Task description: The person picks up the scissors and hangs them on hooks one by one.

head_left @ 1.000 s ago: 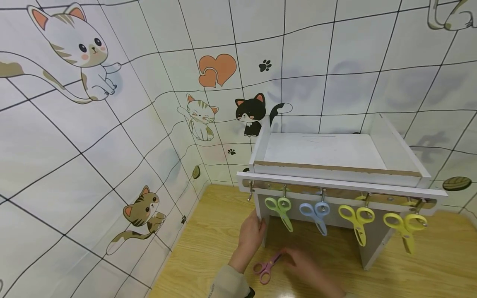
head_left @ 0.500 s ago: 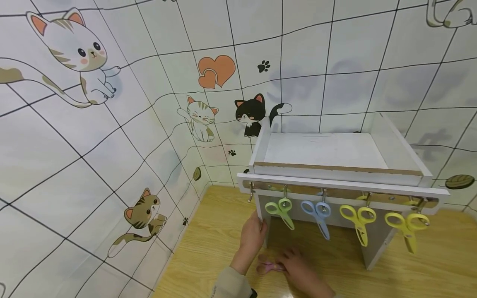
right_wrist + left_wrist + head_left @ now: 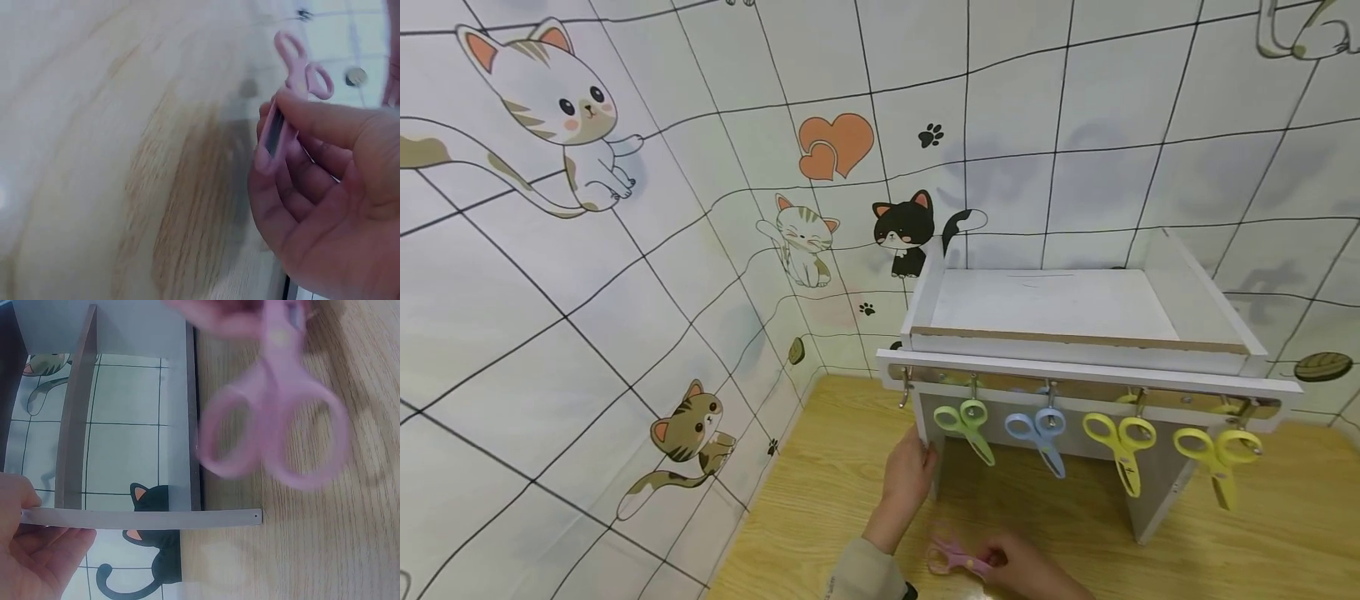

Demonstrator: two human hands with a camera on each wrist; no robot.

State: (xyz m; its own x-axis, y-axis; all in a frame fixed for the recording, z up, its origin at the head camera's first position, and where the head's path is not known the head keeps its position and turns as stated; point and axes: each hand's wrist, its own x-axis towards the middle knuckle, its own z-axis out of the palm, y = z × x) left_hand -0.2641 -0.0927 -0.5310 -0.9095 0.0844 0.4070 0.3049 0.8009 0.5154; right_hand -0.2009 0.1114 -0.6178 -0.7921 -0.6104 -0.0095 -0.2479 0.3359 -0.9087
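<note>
Pink scissors (image 3: 955, 557) are pinched by the blade end between the thumb and fingers of my right hand (image 3: 1026, 568), above the table. Their two handle loops point away from that hand, as the right wrist view shows with the scissors (image 3: 299, 78) close up. My left hand (image 3: 907, 475) grips the left side panel of a white rack (image 3: 1086, 367). From its front hook strip hang green scissors (image 3: 966, 423), blue scissors (image 3: 1036, 429), yellow scissors (image 3: 1120, 442) and a second yellow pair (image 3: 1217, 454). The leftmost hook (image 3: 906, 387) holds nothing.
The rack stands on a wood-grain table (image 3: 805, 467) near a corner. Behind it and to the left rise walls (image 3: 700, 167) covered with a cat-print grid sheet. The rack's top has a shallow white tray (image 3: 1048, 304).
My right hand reached the pink scissors on the table, took them by the blades and lifted them slightly, shifting them to the right. My left hand has stayed on the rack's side panel.
</note>
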